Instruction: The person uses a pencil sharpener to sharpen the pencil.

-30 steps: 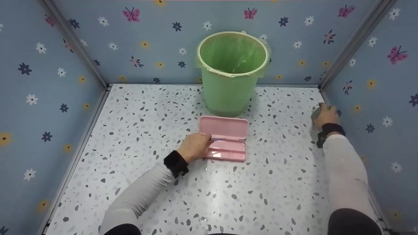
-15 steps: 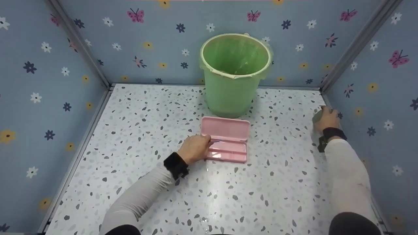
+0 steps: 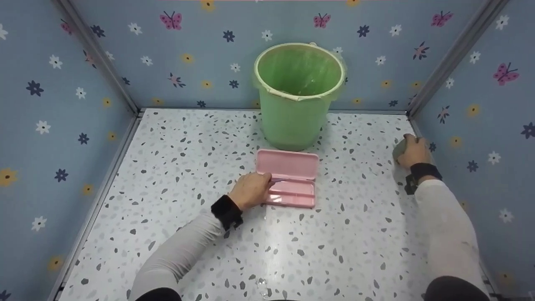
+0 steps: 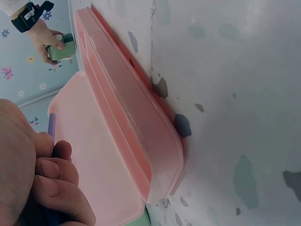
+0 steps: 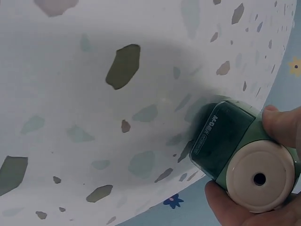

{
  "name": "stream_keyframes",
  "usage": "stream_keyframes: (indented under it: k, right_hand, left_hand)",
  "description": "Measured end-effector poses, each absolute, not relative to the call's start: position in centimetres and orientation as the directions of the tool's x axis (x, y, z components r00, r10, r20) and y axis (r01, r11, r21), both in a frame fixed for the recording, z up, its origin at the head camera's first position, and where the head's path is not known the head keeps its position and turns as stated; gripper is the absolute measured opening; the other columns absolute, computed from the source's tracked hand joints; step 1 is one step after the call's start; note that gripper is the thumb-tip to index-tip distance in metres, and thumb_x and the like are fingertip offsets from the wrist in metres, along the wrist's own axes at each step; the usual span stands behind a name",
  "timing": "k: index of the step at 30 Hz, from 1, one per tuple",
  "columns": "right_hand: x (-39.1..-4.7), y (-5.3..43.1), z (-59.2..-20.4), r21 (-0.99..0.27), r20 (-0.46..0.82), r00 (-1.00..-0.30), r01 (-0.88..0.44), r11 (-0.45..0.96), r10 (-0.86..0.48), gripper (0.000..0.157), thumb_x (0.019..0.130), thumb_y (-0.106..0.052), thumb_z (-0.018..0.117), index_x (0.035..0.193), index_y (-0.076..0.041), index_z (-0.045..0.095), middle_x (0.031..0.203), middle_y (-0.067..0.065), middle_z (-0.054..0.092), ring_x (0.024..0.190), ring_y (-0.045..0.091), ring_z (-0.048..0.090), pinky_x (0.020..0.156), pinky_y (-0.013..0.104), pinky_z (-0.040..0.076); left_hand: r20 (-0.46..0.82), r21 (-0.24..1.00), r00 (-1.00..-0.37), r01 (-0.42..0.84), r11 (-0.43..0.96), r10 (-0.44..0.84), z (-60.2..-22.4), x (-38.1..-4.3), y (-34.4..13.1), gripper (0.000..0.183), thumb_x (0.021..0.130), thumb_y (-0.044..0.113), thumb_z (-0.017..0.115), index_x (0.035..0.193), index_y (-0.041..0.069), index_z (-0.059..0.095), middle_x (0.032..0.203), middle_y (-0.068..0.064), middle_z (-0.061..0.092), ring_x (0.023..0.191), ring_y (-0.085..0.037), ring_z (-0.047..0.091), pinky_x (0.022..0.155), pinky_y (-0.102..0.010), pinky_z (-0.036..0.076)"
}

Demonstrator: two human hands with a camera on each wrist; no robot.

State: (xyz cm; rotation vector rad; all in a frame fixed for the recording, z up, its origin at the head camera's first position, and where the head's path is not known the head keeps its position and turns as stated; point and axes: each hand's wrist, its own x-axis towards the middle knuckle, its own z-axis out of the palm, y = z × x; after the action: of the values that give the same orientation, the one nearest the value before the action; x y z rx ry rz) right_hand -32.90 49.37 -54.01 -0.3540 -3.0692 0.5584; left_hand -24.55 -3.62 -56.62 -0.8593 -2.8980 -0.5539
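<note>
White, chip-flecked tabletop, bounded by blue flower-printed walls. Head view: a round green bucket with a loose translucent liner stands far, at the middle, just behind the open pink case; the left hand covers the case's left end, pinching a slim purple stick; the right hand grips a green sharpener at far right. Left-wrist view: smooth plastic, rounded corners, divided base, lid laid back. Right-wrist view: the sharpener, firmly clasped, shows a dark glossy box and round cream face with central hole.
</note>
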Motion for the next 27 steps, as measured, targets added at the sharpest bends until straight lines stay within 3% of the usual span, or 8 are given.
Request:
stream_keyframes:
  k: [13,19,27]
  right_hand:
    - [-33.0,44.6,-52.2,-0.347,0.062,-0.992,0.083,0.934,0.111,0.073,0.077,-0.010,0.057,0.141,-0.009,0.021,0.128,0.034,0.017,0.093,0.054,0.041,0.069,0.062,0.037]
    - [-32.4,42.0,-51.5,-0.350,0.110,-0.994,-0.016,0.937,0.024,0.072,0.075,-0.009,0.061,0.138,-0.006,0.027,0.124,0.033,0.023,0.090,0.052,0.044,0.068,0.060,0.039]
    - [-31.1,37.8,-51.0,-0.354,0.097,-0.992,-0.105,0.929,-0.075,0.070,0.075,-0.010,0.066,0.136,-0.012,0.033,0.123,0.028,0.028,0.089,0.048,0.049,0.066,0.056,0.043]
  left_hand:
    - [0.177,0.289,-0.840,0.542,0.789,0.512,-56.7,-24.2,-4.1,0.020,0.092,0.034,0.047,0.081,0.018,0.047,0.060,0.005,0.044,0.052,-0.014,0.046,0.046,-0.032,0.038]
    - [0.209,0.289,-0.833,0.552,0.782,0.512,-56.9,-24.3,-4.0,0.020,0.092,0.034,0.048,0.081,0.018,0.047,0.060,0.004,0.044,0.052,-0.015,0.045,0.046,-0.033,0.037]
    - [0.195,0.315,-0.834,0.552,0.772,0.517,-57.0,-24.3,-3.8,0.018,0.092,0.034,0.048,0.082,0.019,0.046,0.062,0.005,0.045,0.051,-0.015,0.045,0.046,-0.032,0.038]
